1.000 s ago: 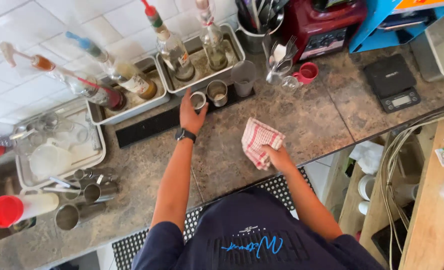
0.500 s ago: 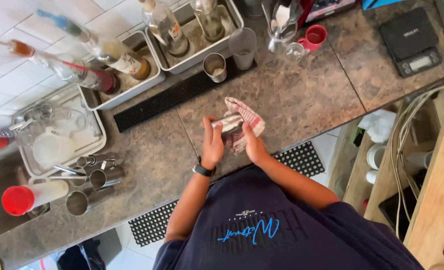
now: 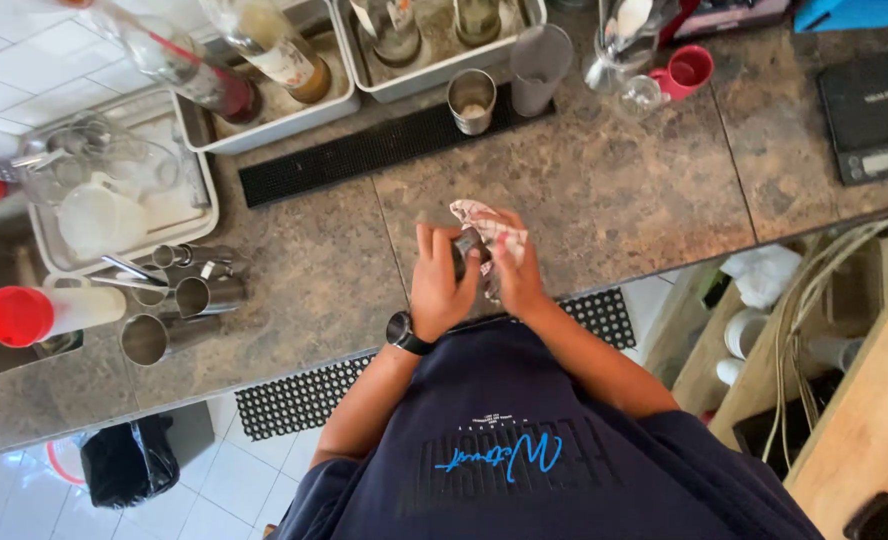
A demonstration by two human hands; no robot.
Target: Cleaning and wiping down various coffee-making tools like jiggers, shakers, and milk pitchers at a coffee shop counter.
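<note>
My left hand grips a small metal cup over the speckled stone counter. My right hand presses a red-and-white checked cloth against and into that cup. Both hands are close together in front of my chest, near the counter's front edge. A black watch sits on my left wrist. Most of the cup is hidden by fingers and cloth.
A black bar mat lies behind my hands with a metal cup and a grey tumbler on it. Trays with bottles stand at the back. Metal jiggers lie left, a red cup and a black scale right.
My left hand took a small metal cup from the bar mat and brought it back to the counter's front edge. The cloth in my right hand now wraps onto the cup.
</note>
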